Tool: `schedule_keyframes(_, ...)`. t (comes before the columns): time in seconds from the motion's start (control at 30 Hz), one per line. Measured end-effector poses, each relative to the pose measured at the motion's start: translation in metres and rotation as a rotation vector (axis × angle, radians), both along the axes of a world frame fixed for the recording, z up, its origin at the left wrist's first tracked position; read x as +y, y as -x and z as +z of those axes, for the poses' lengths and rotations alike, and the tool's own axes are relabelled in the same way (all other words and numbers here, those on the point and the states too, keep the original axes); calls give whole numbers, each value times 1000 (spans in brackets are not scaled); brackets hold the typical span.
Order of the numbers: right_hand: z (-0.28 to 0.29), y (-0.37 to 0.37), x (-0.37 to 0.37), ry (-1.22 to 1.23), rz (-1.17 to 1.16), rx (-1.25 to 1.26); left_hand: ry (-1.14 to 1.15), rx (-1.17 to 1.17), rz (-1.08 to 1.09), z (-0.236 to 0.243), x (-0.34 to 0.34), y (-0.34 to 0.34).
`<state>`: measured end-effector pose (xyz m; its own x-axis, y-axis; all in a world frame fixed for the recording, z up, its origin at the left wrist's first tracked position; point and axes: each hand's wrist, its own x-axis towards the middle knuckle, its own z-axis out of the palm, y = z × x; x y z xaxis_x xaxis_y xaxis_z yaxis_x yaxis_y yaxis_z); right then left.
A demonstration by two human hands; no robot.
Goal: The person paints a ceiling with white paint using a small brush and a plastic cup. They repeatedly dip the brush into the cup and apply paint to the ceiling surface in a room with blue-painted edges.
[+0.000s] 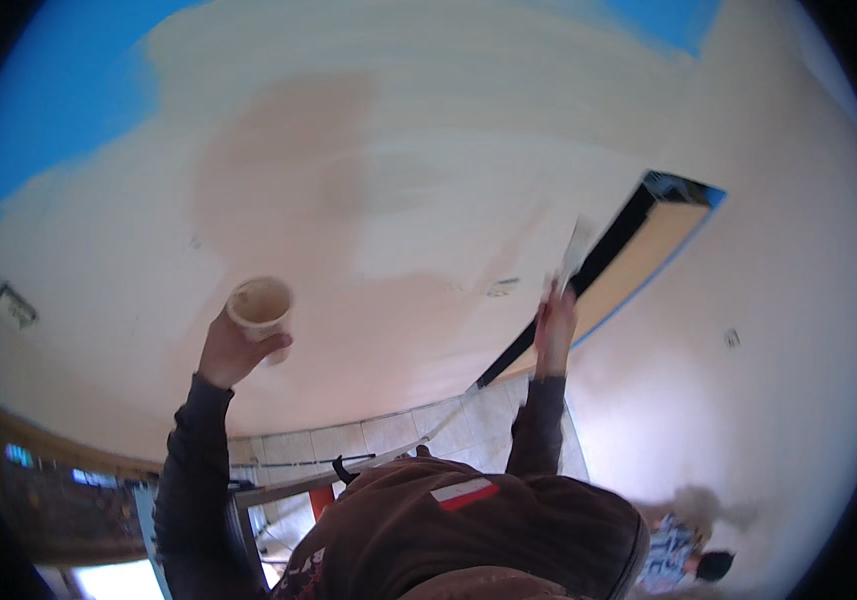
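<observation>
My left hand [232, 350] is closed around a cup [270, 318] and holds it up in front of the wall. Its open top faces me, and pale, paint-like stuff coats the inside. Farther right, my right hand [555, 318] grips what looks like a flat paintbrush [577, 245], whose pale end points up. Motion smears both this hand and the brush. Behind them spreads the wall [428, 190], mostly cream and pinkish, with bright blue areas at the upper left and top right. Whether the brush touches the wall cannot be made out.
A long black and wood-coloured upright panel [638, 255], edged with blue tape, stands right of the brush. Wall outlets [16, 305] show at the left and beside the panel. Below are a tiled floor [338, 440], a ladder-like frame [298, 487] and, lower right, another person [676, 552].
</observation>
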<state>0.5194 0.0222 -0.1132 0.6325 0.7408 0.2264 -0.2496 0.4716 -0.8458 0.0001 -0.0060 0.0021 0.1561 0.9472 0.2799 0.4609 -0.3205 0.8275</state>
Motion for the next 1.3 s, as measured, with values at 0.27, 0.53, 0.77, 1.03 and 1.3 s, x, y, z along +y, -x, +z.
schedule_keyframes(0.27,-339,37,-186,798,19,581,-1,99,52,0,2,-1)
schedule_keyframes(0.53,-446,-34,-224,1306,66,-653,-14,5,31,-6,8,-2)
schedule_keyframes(0.77,-439,39,-222,1346,120,-1094,17,55,14,5,7,-6)
schedule_keyframes(1.03,-397,50,-226,1399,124,-1047,-22,48,10,2,8,-2)
schedule_keyframes(1.3,-395,56,-227,1436,200,-988,-74,26,-14,11,4,-9)
